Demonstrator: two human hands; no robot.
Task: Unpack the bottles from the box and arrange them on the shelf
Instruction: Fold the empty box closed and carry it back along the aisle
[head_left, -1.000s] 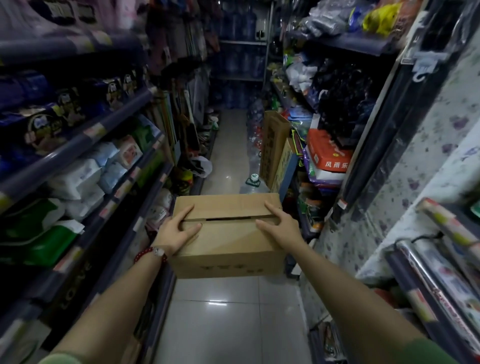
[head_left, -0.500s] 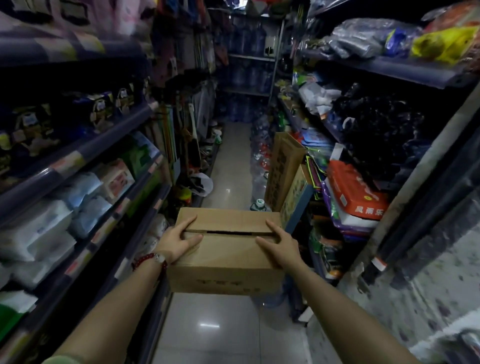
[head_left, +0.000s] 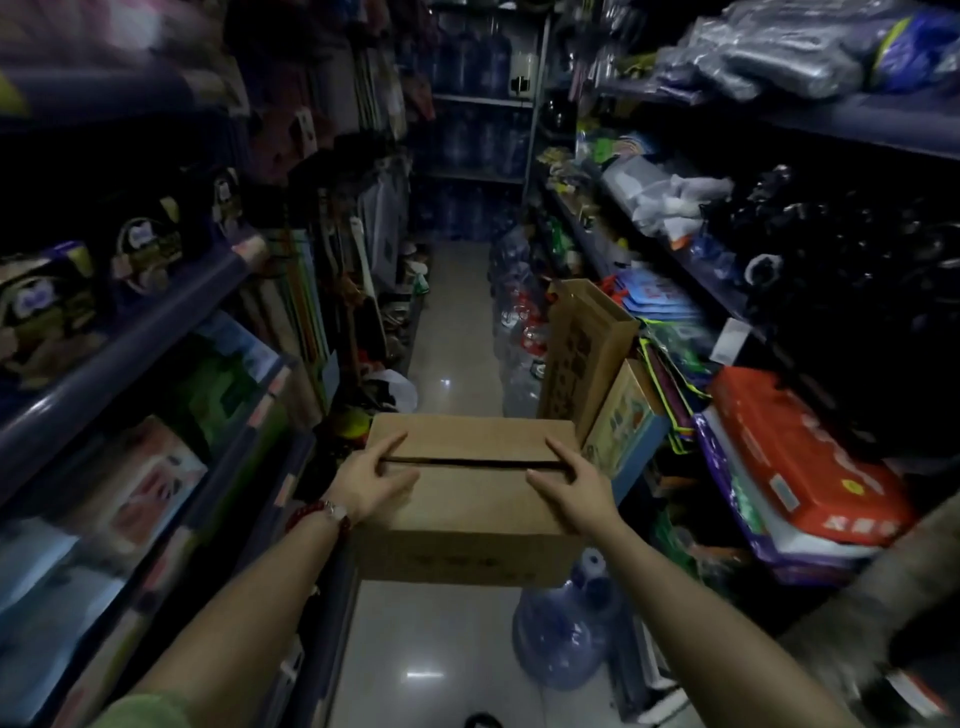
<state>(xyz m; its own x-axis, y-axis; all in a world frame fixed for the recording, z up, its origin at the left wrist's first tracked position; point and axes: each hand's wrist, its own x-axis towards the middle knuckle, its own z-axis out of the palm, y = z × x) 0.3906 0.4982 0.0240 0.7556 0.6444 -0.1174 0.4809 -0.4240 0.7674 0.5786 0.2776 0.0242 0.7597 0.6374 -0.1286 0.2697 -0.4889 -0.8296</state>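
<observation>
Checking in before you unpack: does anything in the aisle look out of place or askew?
A tall brown cardboard carton leans tilted against the right-hand shelving, and a blue water jug stands on the floor in the walkway, under the closed brown cardboard box being carried.

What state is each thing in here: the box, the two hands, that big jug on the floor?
Box: flaps closed, carried above the floor.
Left hand: fingers flat on the box top.
Right hand: fingers flat on the box top.
Water jug: upright on the floor, capped.

Both hands, left hand (head_left: 371, 480) and right hand (head_left: 574, 483), carry the closed box (head_left: 467, 519).
</observation>
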